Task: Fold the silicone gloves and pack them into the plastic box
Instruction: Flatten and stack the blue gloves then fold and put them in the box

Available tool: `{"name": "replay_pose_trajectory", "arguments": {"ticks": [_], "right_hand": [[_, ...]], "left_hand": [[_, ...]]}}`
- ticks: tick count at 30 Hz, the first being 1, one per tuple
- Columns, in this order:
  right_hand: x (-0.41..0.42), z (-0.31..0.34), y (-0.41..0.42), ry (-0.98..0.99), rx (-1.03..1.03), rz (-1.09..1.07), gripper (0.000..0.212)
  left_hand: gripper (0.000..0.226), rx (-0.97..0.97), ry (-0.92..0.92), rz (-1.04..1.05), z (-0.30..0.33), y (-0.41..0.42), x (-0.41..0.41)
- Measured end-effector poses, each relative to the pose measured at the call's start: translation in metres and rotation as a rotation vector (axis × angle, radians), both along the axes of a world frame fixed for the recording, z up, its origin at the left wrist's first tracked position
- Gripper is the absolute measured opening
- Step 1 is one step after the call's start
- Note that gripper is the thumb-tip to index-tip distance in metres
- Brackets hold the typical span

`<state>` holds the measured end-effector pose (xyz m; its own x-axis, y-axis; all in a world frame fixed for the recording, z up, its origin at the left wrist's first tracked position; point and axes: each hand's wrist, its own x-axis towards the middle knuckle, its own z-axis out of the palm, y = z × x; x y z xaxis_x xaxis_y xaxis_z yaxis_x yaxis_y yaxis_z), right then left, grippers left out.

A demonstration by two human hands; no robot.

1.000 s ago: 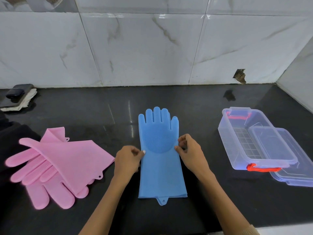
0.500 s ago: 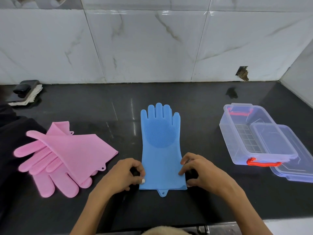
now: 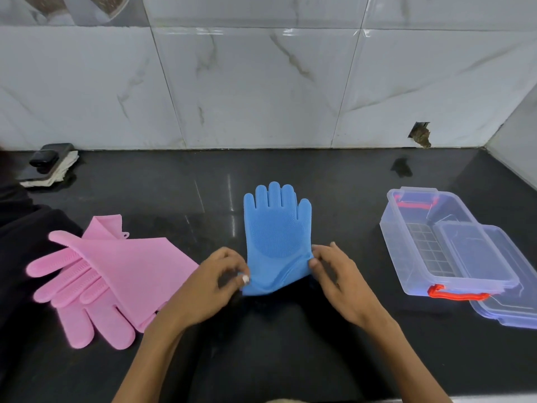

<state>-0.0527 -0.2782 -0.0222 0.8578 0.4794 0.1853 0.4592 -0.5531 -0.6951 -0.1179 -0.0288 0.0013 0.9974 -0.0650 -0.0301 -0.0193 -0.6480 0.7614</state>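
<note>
At the centre of the black worktop, the left hand and right hand each pinch one side edge of the blue glove, its cuff end raised; the plastic box sits well apart at right

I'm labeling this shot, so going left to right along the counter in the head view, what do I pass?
Pink gloves → left hand → blue glove → right hand → clear plastic box with its lid leaning at its right.

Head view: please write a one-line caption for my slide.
Both hands, left and right, pinch the blue glove's cuff edges; pink gloves and open plastic box wait alongside.
</note>
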Motion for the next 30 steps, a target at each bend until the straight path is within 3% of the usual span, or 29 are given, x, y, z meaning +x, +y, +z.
{"name": "replay_pose_trajectory", "arguments": {"ticks": [2, 8, 12, 15, 19, 23, 26, 28, 30], "right_hand": [[0.010, 0.009, 0.007, 0.071, 0.110, -0.007, 0.030], [0.065, 0.017, 0.039, 0.104, 0.276, -0.168, 0.028], [0.098, 0.011, 0.059, 0.140, 0.335, -0.273, 0.030], [0.117, 0.005, 0.067, 0.176, 0.315, -0.311, 0.028], [0.132, -0.004, 0.075, 0.237, 0.249, -0.361, 0.023], [0.136, -0.006, 0.083, 0.173, 0.036, -0.542, 0.021], [0.133, -0.004, 0.083, 0.068, -0.146, -0.658, 0.036], [0.128, -0.004, 0.082, 0.159, -0.173, -0.666, 0.047], [0.123, -0.005, 0.081, 0.271, -0.190, -0.654, 0.045]], "left_hand": [[0.009, -0.017, -0.113, 0.077, 0.010, 0.000, 0.014], [0.018, -0.106, -0.210, 0.299, 0.020, -0.014, 0.086], [0.034, -0.532, -0.008, 0.406, 0.011, -0.020, 0.120], [0.049, -0.589, 0.103, 0.289, -0.009, -0.016, 0.126], [0.045, -0.280, -0.098, 0.254, -0.037, -0.011, 0.133], [0.038, -0.130, -0.263, 0.416, -0.044, -0.021, 0.143], [0.036, 0.122, -0.212, 0.650, -0.044, -0.033, 0.142], [0.043, 0.311, -0.094, 0.768, -0.043, -0.036, 0.141], [0.051, 0.379, 0.043, 0.793, -0.040, -0.036, 0.142]]}}
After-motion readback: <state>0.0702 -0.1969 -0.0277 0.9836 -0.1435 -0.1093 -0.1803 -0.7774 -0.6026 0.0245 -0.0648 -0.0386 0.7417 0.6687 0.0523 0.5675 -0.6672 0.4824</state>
